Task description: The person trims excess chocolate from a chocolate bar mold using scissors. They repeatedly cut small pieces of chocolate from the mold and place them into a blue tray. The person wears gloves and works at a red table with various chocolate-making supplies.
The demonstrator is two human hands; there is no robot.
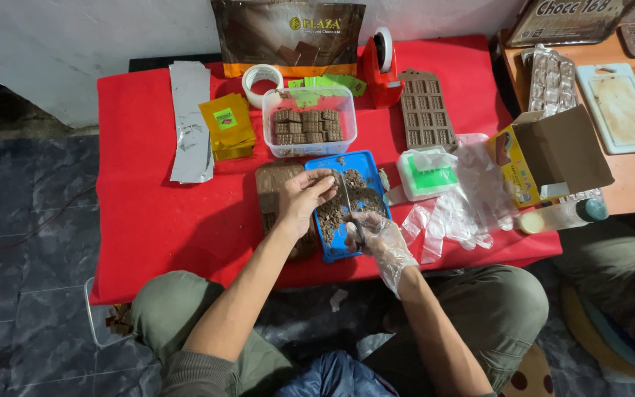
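Note:
My bare left hand (302,197) pinches a small brown chocolate piece (328,175) over a blue tray (365,163) littered with chocolate crumbs. My right hand (378,234), in a clear plastic glove, grips scissors (352,209) whose blades point up toward that piece. A brown chocolate slab (270,184) lies just left of the tray, partly under my left wrist. Behind the tray stands a clear plastic box (309,123) holding rows of small chocolate squares.
The low red table (156,213) also carries silver and yellow pouches, tape rolls, a red tape dispenser (382,70), a brown mould (426,110), a glove pack, loose plastic gloves and an open cardboard box (545,154). A wooden table stands at the right.

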